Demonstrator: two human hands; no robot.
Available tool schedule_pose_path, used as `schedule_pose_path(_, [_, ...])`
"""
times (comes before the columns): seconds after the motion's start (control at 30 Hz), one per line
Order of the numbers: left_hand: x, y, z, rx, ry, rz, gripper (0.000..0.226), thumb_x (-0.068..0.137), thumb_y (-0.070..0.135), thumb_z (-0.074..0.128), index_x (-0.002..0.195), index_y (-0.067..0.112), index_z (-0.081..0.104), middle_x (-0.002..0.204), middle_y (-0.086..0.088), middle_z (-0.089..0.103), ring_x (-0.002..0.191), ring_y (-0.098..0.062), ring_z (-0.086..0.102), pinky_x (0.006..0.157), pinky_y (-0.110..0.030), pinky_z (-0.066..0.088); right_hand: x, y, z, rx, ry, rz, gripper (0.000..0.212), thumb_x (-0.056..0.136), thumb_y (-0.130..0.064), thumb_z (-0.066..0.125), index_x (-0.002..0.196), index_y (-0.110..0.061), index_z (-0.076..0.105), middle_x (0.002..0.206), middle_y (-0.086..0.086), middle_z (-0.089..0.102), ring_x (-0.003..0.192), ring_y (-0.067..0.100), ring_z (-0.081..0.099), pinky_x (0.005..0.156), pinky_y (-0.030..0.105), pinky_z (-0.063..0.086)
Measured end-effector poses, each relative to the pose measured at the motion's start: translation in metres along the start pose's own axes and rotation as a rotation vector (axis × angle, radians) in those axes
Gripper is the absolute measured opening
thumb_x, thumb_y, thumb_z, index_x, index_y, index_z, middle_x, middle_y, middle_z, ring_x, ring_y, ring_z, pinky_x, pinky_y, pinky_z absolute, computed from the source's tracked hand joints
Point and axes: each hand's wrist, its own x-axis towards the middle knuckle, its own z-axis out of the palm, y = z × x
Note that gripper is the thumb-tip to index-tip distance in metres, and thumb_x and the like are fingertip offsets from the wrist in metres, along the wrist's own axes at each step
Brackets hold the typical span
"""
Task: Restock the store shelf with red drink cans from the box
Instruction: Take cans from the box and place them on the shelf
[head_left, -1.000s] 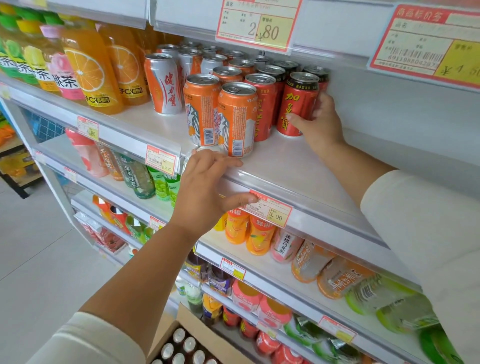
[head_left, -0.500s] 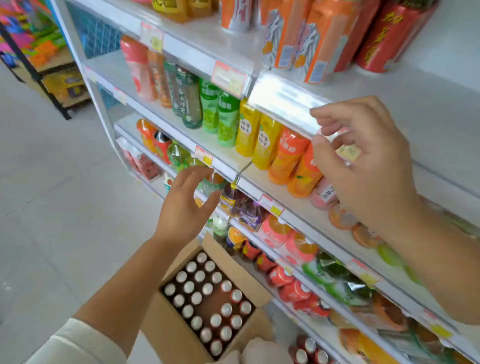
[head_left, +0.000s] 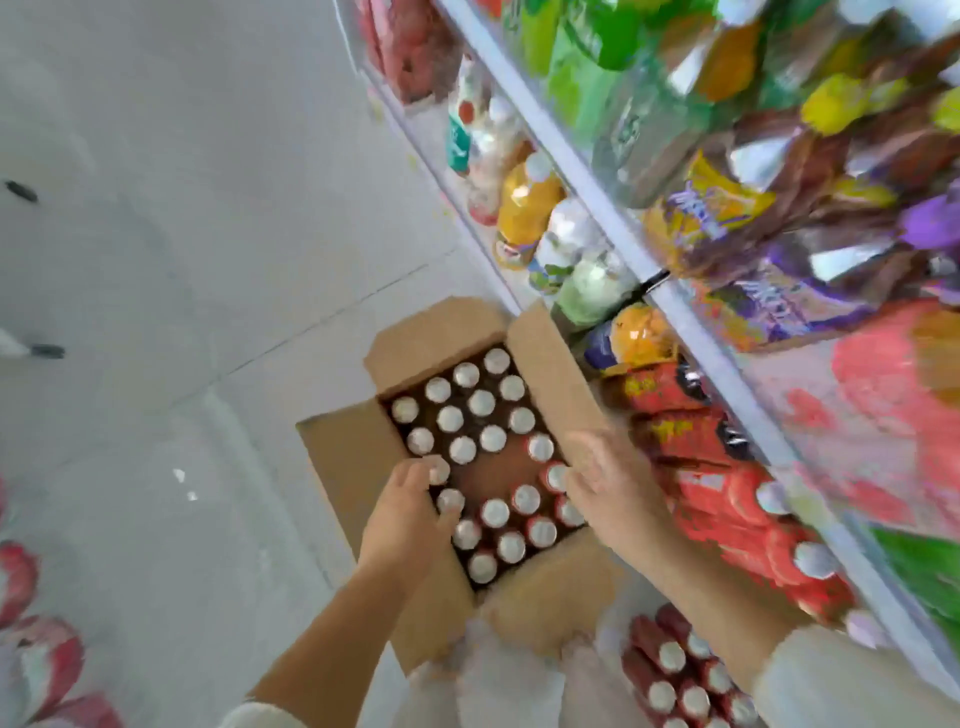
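Both hands are reaching down into the box (head_left: 350, 457) at the foot of the shelf (head_left: 691, 332).
The box is sitting flaps-open on the floor (head_left: 208, 260), and the red cans (head_left: 480, 402) in it are standing upright, silver tops facing up. The left hand (head_left: 405, 514) is hanging half open, fingers and thumb either side of one can (head_left: 450, 501) at the box's left edge; blur is hiding whether it is gripping. The right hand (head_left: 608, 483) is spreading open, fingers fairly straight, over the right-edge cans.
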Motion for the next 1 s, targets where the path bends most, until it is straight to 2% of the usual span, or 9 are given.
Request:
schedule_pose_path(0.1, [0.054, -0.048, 0.066, -0.022, -0.027, -0.035, 0.047, 0.090, 0.033, 0.061, 0.135, 0.027, 0.046, 0.133, 0.006, 0.047, 0.121, -0.015, 0.047, 0.085, -0.022, 0.032, 0.054, 0.058, 0.075, -0.046, -0.130, 0.055, 0.039, 0.090, -0.021, 0.060, 0.129, -0.024, 0.053, 0.119, -0.007, 0.049, 0.102, 0.004, 0.051, 0.082, 0.015, 0.033])
schedule_pose_path(0.2, [0.108, -0.086, 0.120, -0.043, -0.004, -0.046, 0.057, 0.089, 0.032, 0.067, 0.142, 0.023, 0.045, 0.140, 0.003, 0.046, 0.127, -0.018, 0.044, 0.097, -0.027, 0.038, 0.107, 0.110, 0.146, -0.101, -0.183, 0.043, 0.048, 0.088, -0.024, 0.063, 0.134, -0.023, 0.049, 0.128, -0.005, 0.049, 0.114, 0.012, 0.052, 0.090, 0.022, 0.039])
schedule_pose_path(0.3, [0.159, -0.118, 0.164, 0.011, 0.017, -0.050, 0.066, 0.087, 0.036, 0.070, 0.145, 0.020, 0.041, 0.145, 0.001, 0.045, 0.130, -0.024, 0.041, 0.107, -0.033, 0.035, 0.150, 0.149, 0.202, -0.202, -0.221, -0.008, 0.055, 0.087, -0.027, 0.065, 0.138, -0.024, 0.045, 0.134, -0.002, 0.045, 0.114, 0.017, 0.050, 0.094, 0.034, 0.044])
schedule_pose_path(0.47, [0.208, -0.147, 0.219, 0.249, 0.084, 0.053, 0.074, 0.082, 0.051, 0.071, 0.144, 0.025, 0.039, 0.145, 0.005, 0.044, 0.131, -0.023, 0.036, 0.105, -0.034, 0.033, 0.194, 0.190, 0.263, -0.348, -0.196, -0.166, 0.070, 0.081, -0.027, 0.073, 0.143, -0.022, 0.041, 0.142, 0.002, 0.044, 0.130, 0.024, 0.041, 0.104, 0.033, 0.036])
schedule_pose_path(0.6, [0.229, -0.151, 0.246, 0.283, 0.183, 0.083, 0.076, 0.076, 0.047, 0.078, 0.138, 0.031, 0.038, 0.142, 0.004, 0.045, 0.125, -0.024, 0.037, 0.101, -0.037, 0.032, 0.208, 0.205, 0.287, -0.626, -0.080, -0.294, 0.084, 0.067, -0.041, 0.082, 0.140, -0.024, 0.044, 0.132, 0.001, 0.054, 0.115, 0.027, 0.048, 0.095, 0.040, 0.042])
schedule_pose_path(0.67, [0.235, -0.156, 0.255, 0.360, 0.224, 0.074, 0.080, 0.072, 0.048, 0.081, 0.134, 0.030, 0.033, 0.136, 0.006, 0.050, 0.122, -0.023, 0.041, 0.096, -0.038, 0.033, 0.210, 0.207, 0.297, -0.673, 0.006, -0.305, 0.084, 0.061, -0.044, 0.085, 0.134, -0.024, 0.049, 0.126, 0.000, 0.059, 0.109, 0.027, 0.051, 0.088, 0.041, 0.042])
schedule_pose_path(0.8, [0.240, -0.155, 0.263, 0.398, 0.325, 0.064, 0.078, 0.066, 0.046, 0.085, 0.126, 0.027, 0.038, 0.116, 0.009, 0.065, 0.111, -0.022, 0.049, 0.087, -0.037, 0.028, 0.212, 0.207, 0.306, -0.649, 0.088, -0.292, 0.076, 0.059, -0.040, 0.086, 0.126, -0.024, 0.054, 0.115, -0.003, 0.063, 0.102, 0.025, 0.051, 0.082, 0.040, 0.041])
schedule_pose_path(0.87, [0.237, -0.150, 0.256, 0.325, 0.293, 0.050, 0.074, 0.070, 0.046, 0.083, 0.129, 0.026, 0.043, 0.113, 0.008, 0.066, 0.115, -0.021, 0.045, 0.089, -0.036, 0.024, 0.210, 0.204, 0.299, -0.607, 0.077, -0.279, 0.073, 0.057, -0.038, 0.087, 0.122, -0.024, 0.056, 0.110, -0.005, 0.065, 0.101, 0.025, 0.052, 0.081, 0.039, 0.042])
schedule_pose_path(1.0, [0.205, -0.130, 0.213, 0.222, 0.258, 0.120, 0.076, 0.063, 0.045, 0.085, 0.127, 0.019, 0.055, 0.111, 0.004, 0.066, 0.114, -0.025, 0.046, 0.090, -0.036, 0.029, 0.182, 0.180, 0.256, -0.433, 0.065, -0.240, 0.073, 0.055, -0.035, 0.087, 0.122, -0.024, 0.058, 0.112, -0.006, 0.066, 0.105, 0.025, 0.051, 0.081, 0.039, 0.046])
